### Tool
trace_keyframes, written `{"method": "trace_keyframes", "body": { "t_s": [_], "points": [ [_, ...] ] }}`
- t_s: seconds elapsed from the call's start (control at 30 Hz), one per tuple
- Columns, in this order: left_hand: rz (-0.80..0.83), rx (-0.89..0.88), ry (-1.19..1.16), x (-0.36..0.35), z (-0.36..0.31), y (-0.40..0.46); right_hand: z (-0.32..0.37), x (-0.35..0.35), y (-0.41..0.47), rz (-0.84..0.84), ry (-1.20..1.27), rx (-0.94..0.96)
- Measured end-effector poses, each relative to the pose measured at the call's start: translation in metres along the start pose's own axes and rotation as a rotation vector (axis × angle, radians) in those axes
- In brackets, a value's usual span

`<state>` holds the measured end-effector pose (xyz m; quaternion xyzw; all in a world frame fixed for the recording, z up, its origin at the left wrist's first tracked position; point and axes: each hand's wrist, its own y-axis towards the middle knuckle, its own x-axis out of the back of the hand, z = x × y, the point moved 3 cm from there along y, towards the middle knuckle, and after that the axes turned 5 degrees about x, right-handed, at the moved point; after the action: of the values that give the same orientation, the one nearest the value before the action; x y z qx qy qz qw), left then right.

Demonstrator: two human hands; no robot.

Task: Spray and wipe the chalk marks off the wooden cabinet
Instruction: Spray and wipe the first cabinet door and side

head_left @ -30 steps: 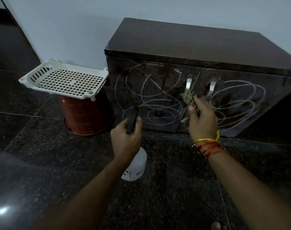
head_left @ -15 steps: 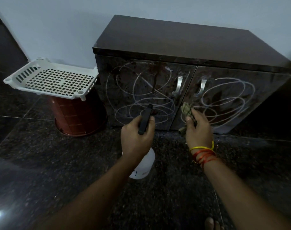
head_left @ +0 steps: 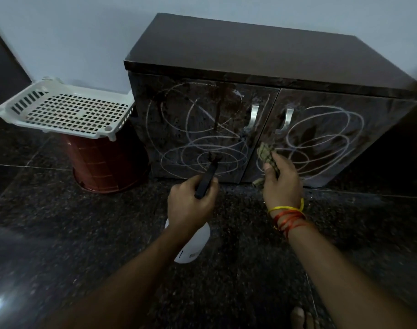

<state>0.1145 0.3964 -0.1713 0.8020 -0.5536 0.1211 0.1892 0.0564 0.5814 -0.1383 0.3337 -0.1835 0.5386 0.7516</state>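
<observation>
A dark wooden cabinet (head_left: pixel 262 51) stands against the wall, with white chalk loops (head_left: pixel 202 143) scrawled over both doors. Wet streaks run down the left door. My left hand (head_left: pixel 190 205) grips a spray bottle (head_left: pixel 193 243) with a white body and a black head, its nozzle aimed at the lower left door. My right hand (head_left: pixel 281 184) holds a bunched greenish cloth (head_left: pixel 266 154) close to the lower edge of the right door, just below the two metal handles (head_left: pixel 253 119).
A white perforated basket (head_left: pixel 67 112) rests on an upturned red-brown bucket (head_left: pixel 102 162) left of the cabinet. The floor (head_left: pixel 83 233) is dark speckled stone. Toes (head_left: pixel 300 317) show at the bottom edge.
The view has shifted so the cabinet sits further right. Both hands stay low before the doors, with the cloth moved down from the handles to the lower right door.
</observation>
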Motion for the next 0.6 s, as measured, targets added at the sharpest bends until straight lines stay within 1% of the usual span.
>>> {"method": "trace_keyframes", "body": {
  "t_s": [0.07, 0.13, 0.43, 0.5, 0.6],
  "points": [
    [0.01, 0.006, 0.019, 0.005, 0.007, -0.001, 0.002, -0.003, 0.0, 0.009, 0.002, -0.001],
    [-0.013, 0.028, 0.058, 0.01, 0.014, -0.004, 0.004, -0.005, 0.0, 0.016, 0.016, 0.007],
    [-0.254, 0.285, 0.075, 0.051, 0.049, -0.003, 0.012, -0.016, -0.003, 0.063, 0.016, 0.004],
    [-0.266, 0.318, 0.06, 0.056, 0.054, -0.003, 0.014, -0.019, -0.003, 0.063, 0.019, 0.009],
    [-0.261, 0.311, 0.055, 0.059, 0.057, -0.002, 0.017, -0.021, -0.004, 0.07, 0.027, 0.015]
  ]
}}
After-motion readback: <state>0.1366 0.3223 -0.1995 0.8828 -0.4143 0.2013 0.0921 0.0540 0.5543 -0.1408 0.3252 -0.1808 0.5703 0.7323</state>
